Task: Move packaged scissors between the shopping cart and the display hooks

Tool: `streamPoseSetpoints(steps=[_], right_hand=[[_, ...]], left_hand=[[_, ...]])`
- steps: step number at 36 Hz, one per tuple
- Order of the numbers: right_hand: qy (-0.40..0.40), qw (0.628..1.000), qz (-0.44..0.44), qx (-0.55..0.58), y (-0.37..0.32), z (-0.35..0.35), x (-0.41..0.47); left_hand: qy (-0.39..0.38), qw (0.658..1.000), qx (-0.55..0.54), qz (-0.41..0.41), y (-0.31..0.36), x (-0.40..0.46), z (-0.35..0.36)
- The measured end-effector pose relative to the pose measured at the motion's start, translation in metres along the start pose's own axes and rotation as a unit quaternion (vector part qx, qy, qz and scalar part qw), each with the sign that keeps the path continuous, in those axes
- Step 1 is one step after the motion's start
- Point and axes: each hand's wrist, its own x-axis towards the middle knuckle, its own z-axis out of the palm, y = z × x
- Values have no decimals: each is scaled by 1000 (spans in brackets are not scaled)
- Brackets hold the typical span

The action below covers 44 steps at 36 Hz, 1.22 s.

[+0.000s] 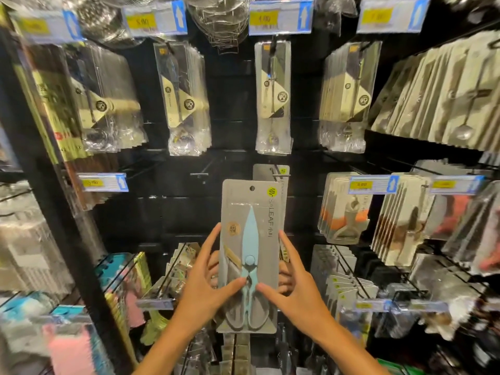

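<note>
A grey card pack of light-blue scissors (pixel 250 239) is held upright in front of the black display wall, its hang hole at the top. My left hand (pixel 205 280) grips its left edge, thumb on the front and fingers behind. My right hand (pixel 290 282) grips the right edge the same way. Just above and behind the pack, a display hook (pixel 280 175) carries another grey scissors pack (pixel 266 171), mostly hidden. The shopping cart is out of view.
Packaged kitchen tools hang all round: bagged utensils (pixel 273 96) above, card packs (pixel 343 209) to the right, coloured items (pixel 119 288) at lower left. A bare hook (pixel 200 175) juts out left of the scissors hook. Price tags (pixel 104 182) stick forward on rails.
</note>
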Motion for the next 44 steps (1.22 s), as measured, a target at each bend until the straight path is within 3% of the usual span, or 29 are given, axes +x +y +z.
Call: streamPoseSetpoints(steps=[11,31,44], right_hand=[[38,999,22,-12,19,-24,-1],[41,998,33,-30,27,-50,28],[-35,993,64,-94,57,-55,67]], left_hand=[[-79,995,61,-11,-6,24,21],[-114,987,113,0,-22,70,31],[-189,973,125,-48,-44,108,33]])
